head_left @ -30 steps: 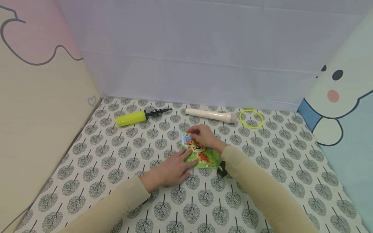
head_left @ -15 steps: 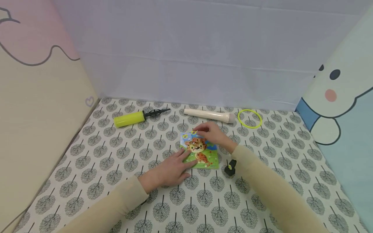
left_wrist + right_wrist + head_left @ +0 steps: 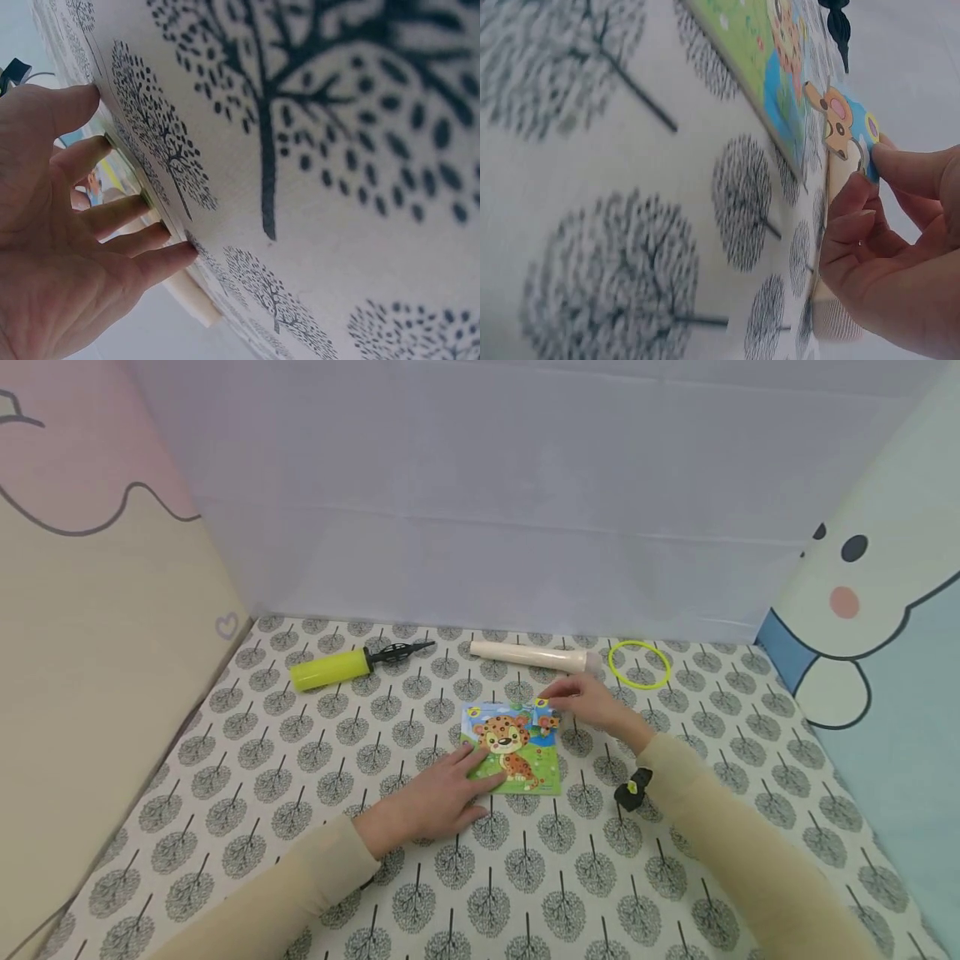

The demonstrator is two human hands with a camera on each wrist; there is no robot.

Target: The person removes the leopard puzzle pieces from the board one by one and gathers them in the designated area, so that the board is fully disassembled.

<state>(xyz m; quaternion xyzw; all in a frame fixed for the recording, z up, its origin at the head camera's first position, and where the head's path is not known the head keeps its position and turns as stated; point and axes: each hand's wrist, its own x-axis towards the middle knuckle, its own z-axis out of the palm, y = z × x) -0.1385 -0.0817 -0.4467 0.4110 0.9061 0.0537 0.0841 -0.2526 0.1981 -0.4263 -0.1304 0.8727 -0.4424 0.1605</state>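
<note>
A jigsaw board (image 3: pixel 549 783) with a cartoon leopard cub on a green and blue ground lies flat on the tree-print cloth. My left hand (image 3: pixel 438 793) rests at its left side, fingers spread and fingertips on the board; the left wrist view shows the fingers (image 3: pixel 120 221) extended at its edge. Over the board's upper right corner, my right hand (image 3: pixel 596 703) pinches a jigsaw piece (image 3: pixel 542 714) between thumb and fingers. In the right wrist view the piece (image 3: pixel 844 124) shows an orange spotted ear and blue sky, raised and tilted above the board.
Behind the board lie a yellow-green hand pump (image 3: pixel 332 670) with a black nozzle, a cream microphone-shaped stick (image 3: pixel 528 655) and a thin neon-yellow ring (image 3: pixel 612 670). A pale curtain (image 3: pixel 480 527) hangs behind, and cartoon-print panels stand on both sides.
My right hand has moved right across the top of the board, carrying the jigsaw piece from the upper left to the upper right corner. The left hand has stayed on the board.
</note>
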